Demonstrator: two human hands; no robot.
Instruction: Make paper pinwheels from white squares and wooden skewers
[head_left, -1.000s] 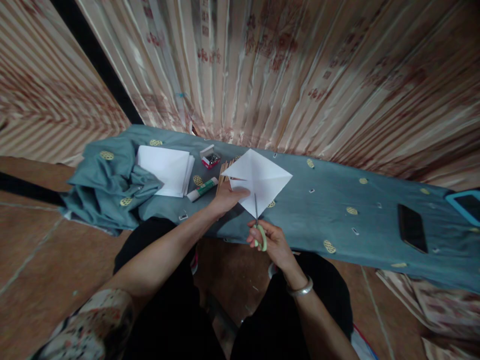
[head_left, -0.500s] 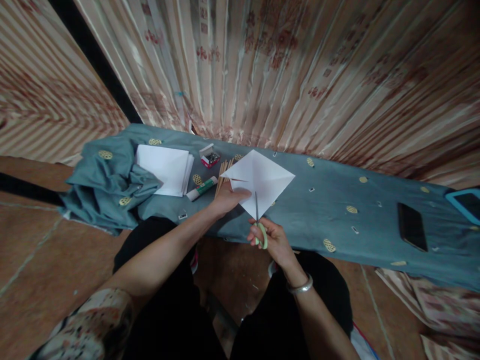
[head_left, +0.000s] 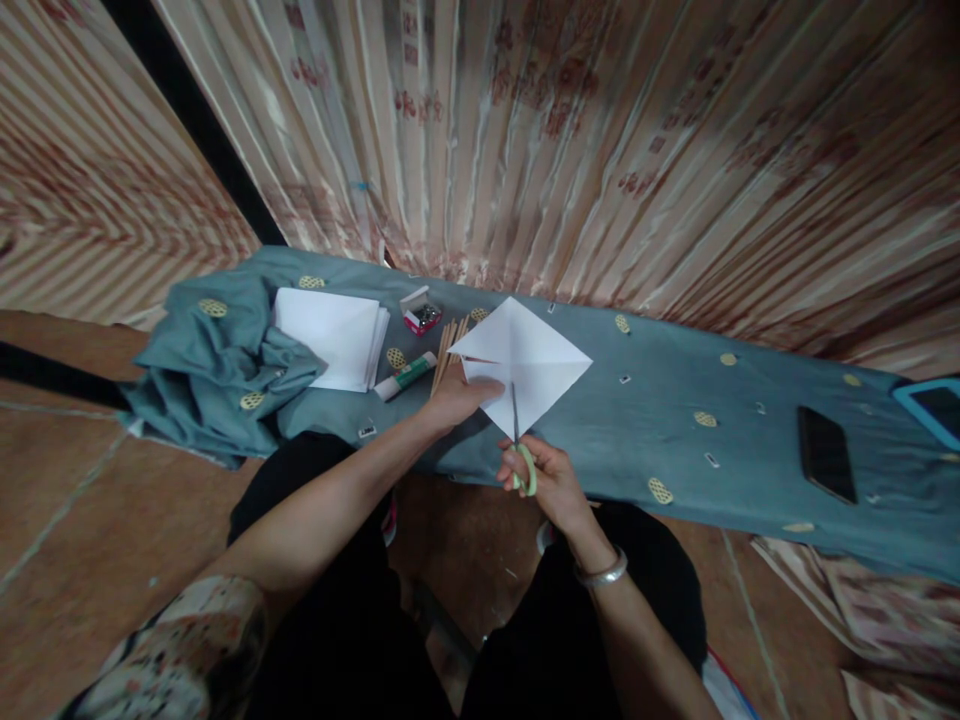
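Observation:
A square sheet of white paper [head_left: 536,350] is held corner-on over the bench, with crease lines across it and a slit running in from its left corner. My left hand [head_left: 459,396] grips it at the lower left, thumb on top and the other fingers hidden beneath. In my right hand [head_left: 546,470] is a pair of scissors [head_left: 528,470] with light green handles. Their dark blades point away from me and lie along the fold at the sheet's near corner.
Left of the sheet are thin wooden sticks [head_left: 444,352], a green and white glue stick [head_left: 406,377], a small open box of metal pins [head_left: 421,315] and stacked white paper [head_left: 337,335]. A dark phone [head_left: 825,453] and a blue-framed device [head_left: 930,408] lie far right on the blue cloth [head_left: 637,400].
The slit at the left corner looks a little wider, and the sheet's right corner sits slightly lower. Both hands keep nearly the same place and grip.

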